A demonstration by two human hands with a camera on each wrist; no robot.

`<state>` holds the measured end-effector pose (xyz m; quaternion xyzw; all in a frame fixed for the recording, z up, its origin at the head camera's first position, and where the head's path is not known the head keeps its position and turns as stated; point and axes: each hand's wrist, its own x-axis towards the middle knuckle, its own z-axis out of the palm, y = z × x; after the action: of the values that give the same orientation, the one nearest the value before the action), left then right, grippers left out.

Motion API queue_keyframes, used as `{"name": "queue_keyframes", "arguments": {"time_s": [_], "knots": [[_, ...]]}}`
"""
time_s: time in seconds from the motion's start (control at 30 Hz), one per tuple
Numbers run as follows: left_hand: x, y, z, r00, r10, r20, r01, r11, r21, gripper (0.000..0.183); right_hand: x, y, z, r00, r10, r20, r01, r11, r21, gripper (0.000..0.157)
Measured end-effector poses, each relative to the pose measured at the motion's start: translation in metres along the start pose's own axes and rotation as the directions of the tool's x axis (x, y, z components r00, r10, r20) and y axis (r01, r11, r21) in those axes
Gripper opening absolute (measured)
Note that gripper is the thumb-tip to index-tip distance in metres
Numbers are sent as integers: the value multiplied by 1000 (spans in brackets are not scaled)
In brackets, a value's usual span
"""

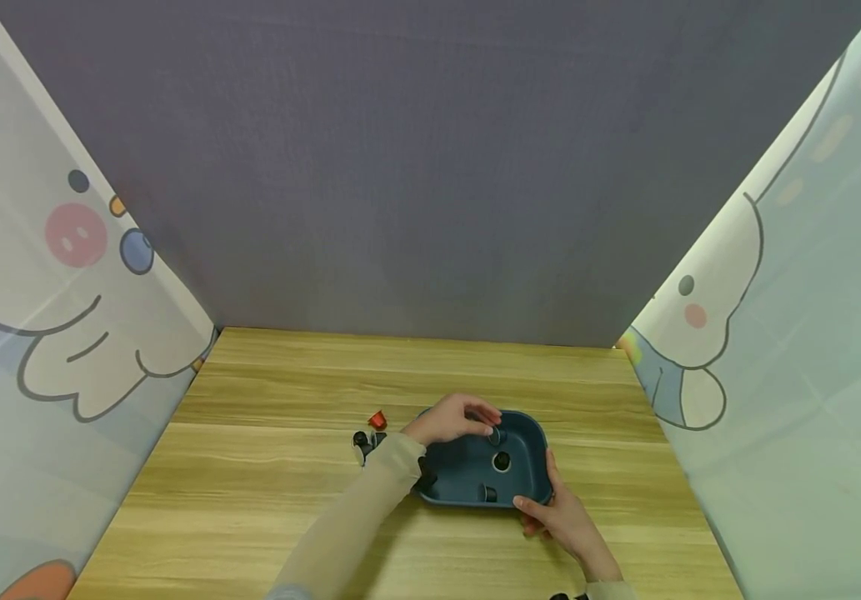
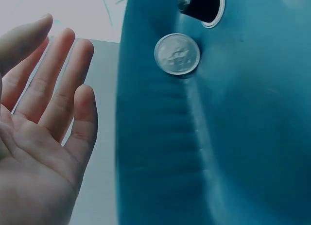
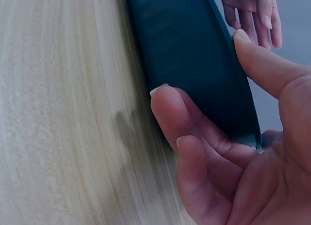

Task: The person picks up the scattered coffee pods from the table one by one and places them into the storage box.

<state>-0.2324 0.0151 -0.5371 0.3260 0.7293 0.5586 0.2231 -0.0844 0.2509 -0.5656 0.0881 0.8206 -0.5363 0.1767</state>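
A dark blue rectangular basin (image 1: 460, 483) with rounded corners sits on the wooden table. My right hand (image 1: 561, 512) grips its near right corner; the thumb (image 3: 257, 60) lies at the rim and the other fingers curl against the outer wall. Over the basin's far side hovers my left hand (image 1: 463, 419), palm bare and fingers loosely extended, holding nothing. Close below its fingertips lies a coffee capsule with a silver lid (image 2: 177, 54). Beside that one is a black capsule (image 2: 201, 5). Another dark capsule (image 1: 489, 493) lies by the near wall inside.
Left of the basin, a red capsule (image 1: 377, 420) lies on the table. Several more capsules, among them a black one (image 1: 360, 438), are clustered nearby, partly behind my left sleeve (image 1: 358, 508). A grey panel (image 1: 415, 183) rises behind the table, with patterned side walls.
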Motion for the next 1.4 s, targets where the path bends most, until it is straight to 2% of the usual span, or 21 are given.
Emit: {"name": "queue_keyframes", "arguments": {"time_s": [0.37,0.7,0.83,1.03,1.17,1.3,1.4], "knots": [[-9,11,-15,998,43,-52,-43,999,0,30,0,1,0,1000,-8,18,7,1000,26,109],[-29,22,-32,991,73,-112,-67,996,53,27,-1,0,1,1000,-6,9,6,1000,23,109],[-37,18,-37,988,67,-141,-59,996,62,28,-1,0,1,1000,-6,9,6,1000,25,109],[-49,11,-43,984,88,-157,-84,996,32,29,-2,0,1,1000,-14,13,14,999,39,108],[-60,7,-46,981,65,-185,-64,998,11,31,-1,1,1,1000,-17,14,16,999,43,108],[-72,2,-49,970,39,-240,-39,999,5,29,1,3,1,1000,-20,18,19,999,43,108],[-81,-3,-53,962,45,-270,-38,999,29,29,2,3,0,1000,-22,20,21,999,46,108]]}}
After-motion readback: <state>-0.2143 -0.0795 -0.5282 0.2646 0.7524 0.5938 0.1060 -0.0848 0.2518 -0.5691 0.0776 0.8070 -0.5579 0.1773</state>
